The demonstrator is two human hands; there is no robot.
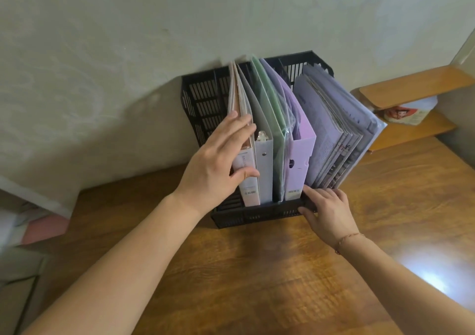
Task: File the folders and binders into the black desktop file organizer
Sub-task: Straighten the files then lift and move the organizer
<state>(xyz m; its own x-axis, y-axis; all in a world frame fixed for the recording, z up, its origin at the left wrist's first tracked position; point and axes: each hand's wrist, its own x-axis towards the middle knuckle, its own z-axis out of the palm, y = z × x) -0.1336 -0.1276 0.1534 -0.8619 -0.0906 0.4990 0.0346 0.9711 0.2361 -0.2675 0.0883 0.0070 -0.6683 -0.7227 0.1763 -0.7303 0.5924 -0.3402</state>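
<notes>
The black desktop file organizer (203, 98) stands against the wall on a wooden desk (257, 270). Inside it, from left to right, stand a pink binder (248, 183), a pale blue-grey binder (264, 170), a green transparent folder (276, 129), a lilac file box (299, 160) and a leaning bundle of clear-sleeved papers (341, 129). My left hand (218, 165) lies against the pink binder's left side and spine, thumb on the spine. My right hand (326, 211) grips the organizer's front right corner.
A low wooden shelf (411, 88) with a printed packet (403, 113) under its top board stands at the right. Pink and white items (43, 229) lie off the desk's left edge. The wall rises right behind the organizer.
</notes>
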